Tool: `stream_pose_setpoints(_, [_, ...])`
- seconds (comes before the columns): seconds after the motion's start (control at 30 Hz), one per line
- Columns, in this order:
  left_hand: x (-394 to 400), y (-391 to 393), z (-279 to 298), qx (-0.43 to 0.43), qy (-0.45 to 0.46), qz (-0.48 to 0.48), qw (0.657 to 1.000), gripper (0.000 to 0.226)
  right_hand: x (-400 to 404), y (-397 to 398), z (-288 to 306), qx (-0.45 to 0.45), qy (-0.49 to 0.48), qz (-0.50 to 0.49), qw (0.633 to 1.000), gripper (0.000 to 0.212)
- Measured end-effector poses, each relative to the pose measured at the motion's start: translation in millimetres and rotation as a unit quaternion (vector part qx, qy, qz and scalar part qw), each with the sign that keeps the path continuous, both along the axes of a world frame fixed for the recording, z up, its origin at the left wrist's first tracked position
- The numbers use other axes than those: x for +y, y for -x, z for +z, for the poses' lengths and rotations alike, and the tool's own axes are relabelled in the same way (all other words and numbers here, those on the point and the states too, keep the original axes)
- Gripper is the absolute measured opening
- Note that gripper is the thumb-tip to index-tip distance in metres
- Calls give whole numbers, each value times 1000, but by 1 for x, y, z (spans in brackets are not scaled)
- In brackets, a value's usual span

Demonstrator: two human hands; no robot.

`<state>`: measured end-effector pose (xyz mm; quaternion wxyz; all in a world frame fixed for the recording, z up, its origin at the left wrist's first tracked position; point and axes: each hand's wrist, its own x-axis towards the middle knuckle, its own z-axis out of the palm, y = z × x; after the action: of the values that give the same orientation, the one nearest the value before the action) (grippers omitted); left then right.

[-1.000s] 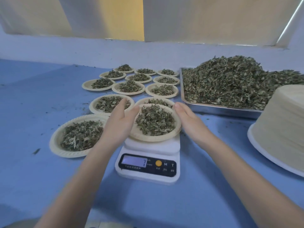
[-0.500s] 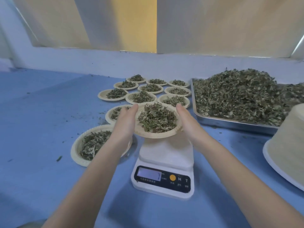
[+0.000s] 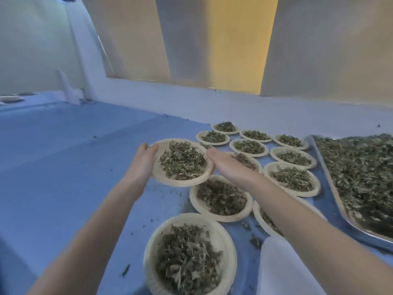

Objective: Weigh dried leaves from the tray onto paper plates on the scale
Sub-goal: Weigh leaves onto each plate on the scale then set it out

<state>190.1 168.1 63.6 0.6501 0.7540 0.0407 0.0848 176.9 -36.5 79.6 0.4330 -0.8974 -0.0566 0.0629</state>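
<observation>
A paper plate [image 3: 170, 178] heaped with dried leaves hangs above the blue table, left of the rows of filled plates. My left hand [image 3: 142, 161] grips its left rim and my right hand [image 3: 228, 166] its right rim. The white scale [image 3: 280, 267] shows only as a bare corner at the bottom right, partly behind my right forearm. The metal tray [image 3: 331, 188] of loose dried leaves lies at the right edge.
Several filled paper plates stand in rows, from the nearest plate [image 3: 225, 237] at the bottom to the far plate [image 3: 225, 127] by the wall. Leaf crumbs dot the blue table [image 3: 74, 167]. A pale wall ledge [image 3: 255, 107] runs behind.
Both hands have lifted the filled plate off the scale and carried it up and to the left, over the table. The view has swung left and forward, so the scale sits at the bottom right.
</observation>
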Motion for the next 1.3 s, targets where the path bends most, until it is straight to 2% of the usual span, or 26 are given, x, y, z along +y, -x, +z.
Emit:
stream_pose_setpoints(0.23, [30,-51,-53,75,-80,8,994,49,42,-72,-38,27,115,23,993,65])
stream_pose_setpoints(0.33, [32,-65,-72,100,-144,18,984,53,49,-93,-56,24,197,10,980,69])
stream_pose_setpoints(0.5, [29,-71,-91,95,-277,1,956,48,51,-102,-76,40,293,7,955,74])
stream_pose_setpoints(0.63, [25,-71,-87,100,-290,6,952,56,49,-96,-79,-1,337,-7,942,75])
stream_pose_setpoints(0.77, [15,-62,-70,46,-325,0,945,60,45,-79,-59,-56,321,-23,945,71])
stream_pose_setpoints(0.9, [-21,-35,-29,-27,-341,-71,937,55,42,-46,-24,-97,300,-31,948,64])
stream_pose_setpoints(1.0, [-58,6,2,-100,-292,-150,939,54,28,-11,2,-126,303,-32,944,54])
stream_pose_setpoints(1.07, [-85,33,22,-146,-251,-182,939,51,9,17,20,-139,273,-66,949,52])
stream_pose_setpoints(1.13, [-114,56,40,-163,-206,-209,942,50,-18,47,38,-149,259,-100,949,52])
stream_pose_setpoints(1.3, [-207,111,68,-157,-184,-335,911,52,-106,130,73,-125,269,-172,939,49])
